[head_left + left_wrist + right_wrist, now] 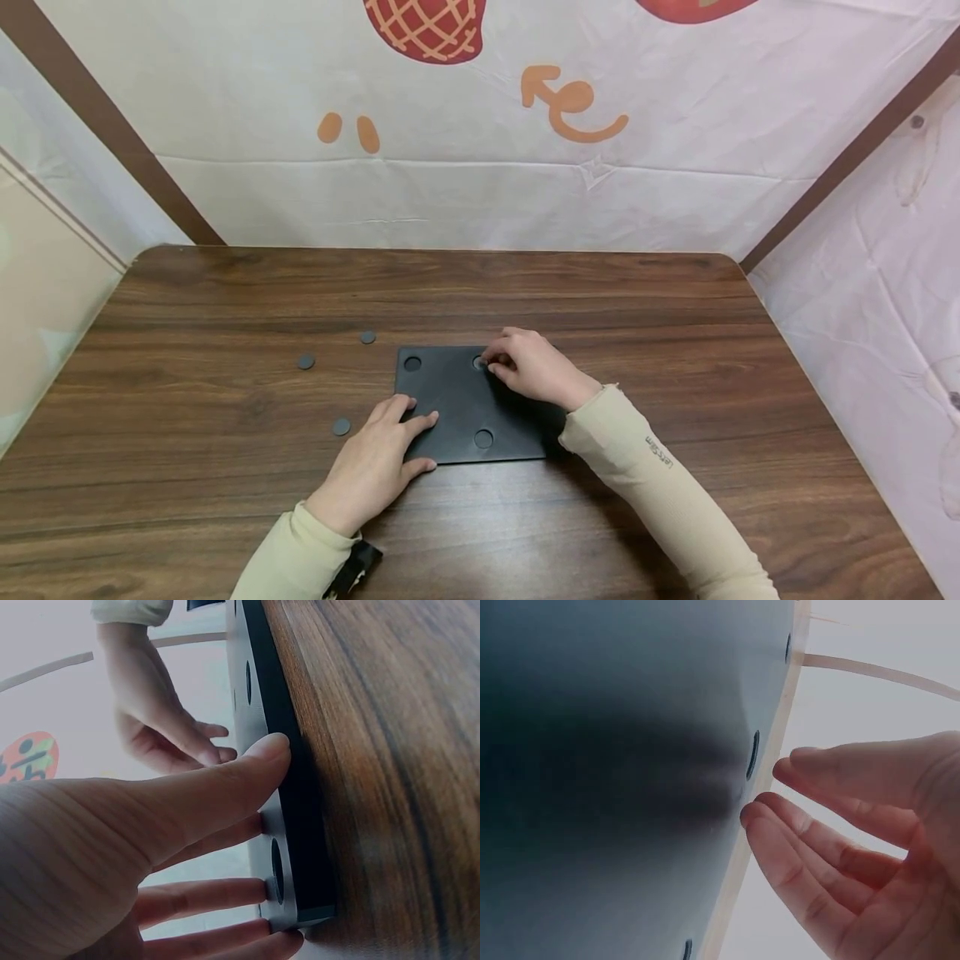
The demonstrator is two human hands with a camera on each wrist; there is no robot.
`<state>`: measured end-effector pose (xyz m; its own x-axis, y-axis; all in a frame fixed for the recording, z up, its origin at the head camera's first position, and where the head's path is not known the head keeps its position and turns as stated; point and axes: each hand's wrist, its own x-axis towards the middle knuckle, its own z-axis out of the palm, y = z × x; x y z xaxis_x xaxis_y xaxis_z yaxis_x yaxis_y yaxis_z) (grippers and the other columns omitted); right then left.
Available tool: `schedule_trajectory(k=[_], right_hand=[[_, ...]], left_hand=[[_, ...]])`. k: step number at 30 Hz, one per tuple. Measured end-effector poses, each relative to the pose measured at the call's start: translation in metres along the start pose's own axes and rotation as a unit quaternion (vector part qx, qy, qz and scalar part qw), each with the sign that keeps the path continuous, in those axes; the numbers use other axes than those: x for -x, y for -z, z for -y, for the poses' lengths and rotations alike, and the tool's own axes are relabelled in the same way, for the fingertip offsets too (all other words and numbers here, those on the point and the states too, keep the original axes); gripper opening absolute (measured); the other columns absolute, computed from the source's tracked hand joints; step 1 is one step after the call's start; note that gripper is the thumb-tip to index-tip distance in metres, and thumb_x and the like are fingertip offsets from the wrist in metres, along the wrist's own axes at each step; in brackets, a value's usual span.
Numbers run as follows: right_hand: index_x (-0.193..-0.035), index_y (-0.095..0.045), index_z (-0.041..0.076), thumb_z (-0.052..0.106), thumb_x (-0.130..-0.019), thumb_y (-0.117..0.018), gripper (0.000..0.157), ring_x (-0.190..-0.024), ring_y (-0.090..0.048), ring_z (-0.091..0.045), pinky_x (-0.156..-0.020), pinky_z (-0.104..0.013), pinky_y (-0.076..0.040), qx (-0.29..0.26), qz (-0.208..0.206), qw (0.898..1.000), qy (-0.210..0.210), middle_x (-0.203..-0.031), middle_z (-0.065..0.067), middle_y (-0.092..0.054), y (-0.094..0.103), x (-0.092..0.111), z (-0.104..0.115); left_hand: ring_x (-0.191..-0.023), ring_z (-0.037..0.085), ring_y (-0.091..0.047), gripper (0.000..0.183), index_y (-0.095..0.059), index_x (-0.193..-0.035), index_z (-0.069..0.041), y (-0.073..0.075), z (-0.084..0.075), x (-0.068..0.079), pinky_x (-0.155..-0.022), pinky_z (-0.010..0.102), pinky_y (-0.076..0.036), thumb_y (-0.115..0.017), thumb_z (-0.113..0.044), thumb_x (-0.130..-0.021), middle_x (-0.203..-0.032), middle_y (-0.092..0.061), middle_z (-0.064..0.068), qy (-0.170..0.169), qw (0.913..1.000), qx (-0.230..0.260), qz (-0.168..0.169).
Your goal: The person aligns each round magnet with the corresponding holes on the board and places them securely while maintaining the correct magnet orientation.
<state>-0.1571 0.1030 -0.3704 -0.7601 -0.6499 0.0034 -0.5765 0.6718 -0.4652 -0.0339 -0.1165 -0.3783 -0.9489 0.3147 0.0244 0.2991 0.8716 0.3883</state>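
A black rectangular board (457, 408) with round recesses in its face lies flat on the table. My left hand (375, 462) rests on its left side, fingers spread; in the left wrist view the thumb (225, 791) touches the board's thick edge (296, 787). My right hand (536, 367) is over the far part of the board, fingertips beside a round recess (478, 362). In the right wrist view its fingers (802, 877) are loosely bent, with nothing visible between them and the thumb. Another recess (412, 363) shows at the far left corner. The right forearm hides part of the board.
Three small dark discs lie left of the board: one far disc (367, 337), one leftmost disc (306, 362) and one near disc (341, 427). The brown wooden table (225, 500) ends at a white printed cloth (480, 200) behind it.
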Motion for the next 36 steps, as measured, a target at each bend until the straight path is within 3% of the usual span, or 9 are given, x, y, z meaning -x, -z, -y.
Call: schedule_trajectory(k=[11,25,36], right_hand=[[-0.113,-0.07,0.007,0.015,-0.092,-0.064,0.023,-0.092,-0.064,-0.021,-0.081,-0.036,-0.052,0.013,0.004,1.0,-0.022,-0.109,-0.007,-0.063,0.002,0.027,0.004],[-0.109,-0.073,0.009,0.022,-0.089,-0.069,0.024,-0.099,-0.061,-0.018,-0.085,-0.035,-0.052,0.045,-0.012,0.999,-0.002,-0.109,-0.005,-0.063,-0.004,0.058,0.002],[-0.11,-0.073,0.01,0.028,-0.086,-0.073,0.03,-0.114,-0.057,-0.027,-0.095,-0.041,-0.048,0.058,-0.011,0.998,-0.021,-0.121,-0.013,-0.061,-0.004,0.076,0.005]], left_hand=[[-0.125,0.036,-0.048,0.052,-0.067,-0.122,-0.009,0.0,0.0,0.0,-0.083,0.043,-0.054,-0.082,-0.024,-0.075,-0.127,-0.054,0.017,0.001,1.0,0.003,-0.001],[-0.126,0.036,-0.047,0.052,-0.067,-0.122,-0.008,-0.001,0.001,-0.001,-0.083,0.043,-0.054,-0.081,-0.024,-0.075,-0.127,-0.054,0.017,0.0,1.0,0.005,0.001],[-0.128,0.036,-0.045,0.052,-0.066,-0.124,-0.009,0.0,0.001,-0.002,-0.085,0.044,-0.053,-0.081,-0.025,-0.076,-0.129,-0.054,0.017,0.005,0.9999,0.006,0.008]])
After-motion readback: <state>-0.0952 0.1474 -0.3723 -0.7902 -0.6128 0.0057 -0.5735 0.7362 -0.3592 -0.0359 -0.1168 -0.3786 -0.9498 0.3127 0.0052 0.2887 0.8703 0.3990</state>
